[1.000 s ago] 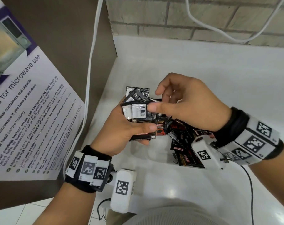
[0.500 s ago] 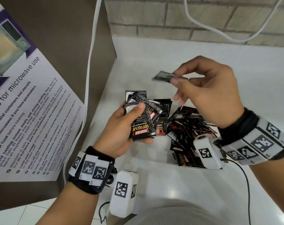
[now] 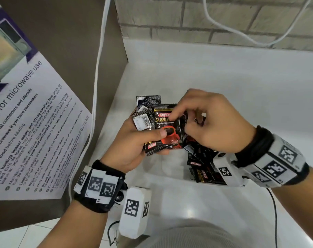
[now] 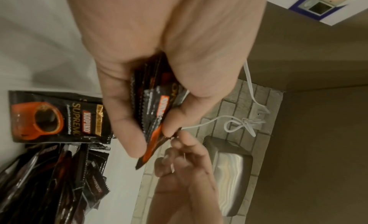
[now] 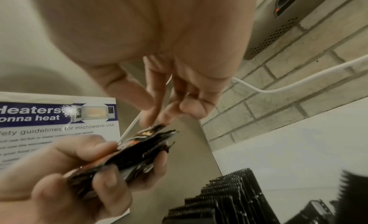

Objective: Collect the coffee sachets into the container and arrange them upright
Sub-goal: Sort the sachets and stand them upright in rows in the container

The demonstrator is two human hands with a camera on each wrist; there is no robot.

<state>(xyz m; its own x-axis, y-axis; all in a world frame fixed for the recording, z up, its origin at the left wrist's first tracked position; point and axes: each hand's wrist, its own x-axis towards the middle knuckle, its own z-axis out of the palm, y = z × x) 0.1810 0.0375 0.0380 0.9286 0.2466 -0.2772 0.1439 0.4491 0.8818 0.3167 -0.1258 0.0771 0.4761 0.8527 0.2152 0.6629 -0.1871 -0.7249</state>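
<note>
**Squaring the sachets in hand before they go in**

Between your two hands sits the work: your left hand (image 3: 134, 145) grips a fanned stack of glossy black foil coffee sachets (image 3: 155, 127), thumb clamped across the front one — the face with the red cup — and fingers curled behind. That clamp lets the pack be squared edge to edge, so it should stand upright as one block rather than flop piece by piece. Your right hand (image 3: 211, 122) has its fingers bent in at the stack's top right edge, fingertips touching or pinching the front sachet; which one, the head view leaves unclear.

Below your right wrist, more loose black sachets (image 3: 204, 163) lie heaped inside the white plastic container (image 3: 170, 178), some leaning, none neatly upright as far as can be seen. The container rests on the white countertop (image 3: 223, 77), tucked into the corner by the pale brick wall (image 3: 170, 20) and the microwave-use poster (image 3: 32, 126) — so the sorting is, by my reading, well short of finished.
</note>
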